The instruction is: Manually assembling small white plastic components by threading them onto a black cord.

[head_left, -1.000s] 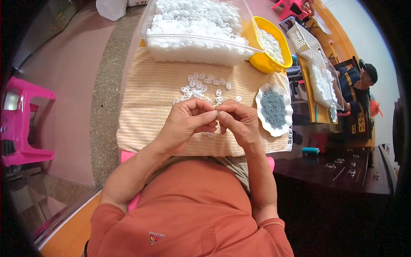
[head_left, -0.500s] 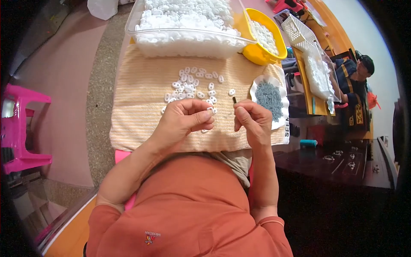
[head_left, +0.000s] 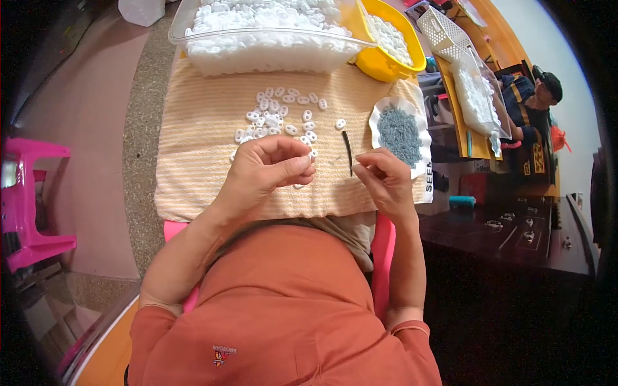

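My left hand is closed in a pinch over the striped cloth; a white piece shows at its fingertips, and whether it is gripped is unclear. Just left of my right hand lies a thin black stick on the cloth. The right thumb and forefinger are pressed together beside the stick; anything between them is too small to make out. Beyond my left hand several small white oval two-holed pieces lie in a loose group. One more white oval piece lies apart, above the stick.
A clear bin of white pieces stands at the far side, with a yellow basin beside it. A white wavy-rimmed dish of small grey-blue bits sits right. Another person sits beyond at right. A pink stool stands left.
My right hand has drawn back toward me and to the right, so more of the black stick shows. My left hand keeps its pinch. The whole view has shifted slightly.
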{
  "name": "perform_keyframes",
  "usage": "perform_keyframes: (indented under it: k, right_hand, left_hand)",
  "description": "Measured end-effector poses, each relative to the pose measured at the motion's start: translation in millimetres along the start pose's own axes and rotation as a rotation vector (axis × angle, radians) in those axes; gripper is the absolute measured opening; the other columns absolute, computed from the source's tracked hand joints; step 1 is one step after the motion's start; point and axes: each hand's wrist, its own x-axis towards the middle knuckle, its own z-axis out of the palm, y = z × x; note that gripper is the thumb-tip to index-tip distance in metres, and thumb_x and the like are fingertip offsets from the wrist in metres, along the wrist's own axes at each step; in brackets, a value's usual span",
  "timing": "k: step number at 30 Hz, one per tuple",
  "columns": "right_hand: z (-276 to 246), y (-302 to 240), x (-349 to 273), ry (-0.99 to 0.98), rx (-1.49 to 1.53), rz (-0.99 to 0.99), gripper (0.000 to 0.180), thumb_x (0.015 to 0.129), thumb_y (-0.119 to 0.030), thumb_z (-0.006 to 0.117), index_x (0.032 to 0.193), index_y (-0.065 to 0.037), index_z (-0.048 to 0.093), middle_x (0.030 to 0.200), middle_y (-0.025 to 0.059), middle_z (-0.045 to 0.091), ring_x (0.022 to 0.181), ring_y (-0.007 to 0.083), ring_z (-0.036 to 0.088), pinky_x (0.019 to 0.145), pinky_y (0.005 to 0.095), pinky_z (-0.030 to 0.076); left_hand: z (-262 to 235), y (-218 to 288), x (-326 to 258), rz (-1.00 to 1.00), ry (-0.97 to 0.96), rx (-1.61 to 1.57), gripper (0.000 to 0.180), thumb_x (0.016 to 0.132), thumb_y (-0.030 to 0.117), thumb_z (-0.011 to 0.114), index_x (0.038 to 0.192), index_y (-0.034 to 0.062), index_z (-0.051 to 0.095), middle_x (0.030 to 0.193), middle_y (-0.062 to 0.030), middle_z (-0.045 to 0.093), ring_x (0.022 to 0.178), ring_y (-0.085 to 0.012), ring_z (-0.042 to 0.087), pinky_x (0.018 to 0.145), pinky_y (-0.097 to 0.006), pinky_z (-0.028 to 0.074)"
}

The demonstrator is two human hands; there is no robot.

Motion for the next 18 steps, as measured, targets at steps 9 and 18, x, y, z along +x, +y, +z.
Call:
perform_keyframes:
  k: [9,18]
  right_hand:
    - [15.8,-5.2,13.4,-0.129,-0.447,-0.110,0.017,0.076,-0.004,0.069,0.093,-0.006,0.068,0.091,0.0091,0.063,0.076,0.0295,0.063,0.066,0.0357,0.050]
    - [24.5,-16.4,28.8,-0.318,-0.594,-0.084,0.016,0.081,-0.009,0.060,0.096,-0.009,0.066,0.090,0.0087,0.064,0.080,0.0318,0.063,0.069,0.0399,0.050]
  left_hand:
    - [-1.1,0.1,1.4,-0.002,0.059,0.018,0.007,0.088,0.006,0.065,0.094,0.0024,0.062,0.083,-0.0065,0.067,0.074,-0.0133,0.066,0.071,-0.029,0.058]
    - [-2.6,-0.7,1.8,-0.006,0.018,0.072,0.008,0.087,0.007,0.067,0.091,0.0024,0.061,0.081,-0.0054,0.065,0.072,-0.0119,0.065,0.069,-0.028,0.058]
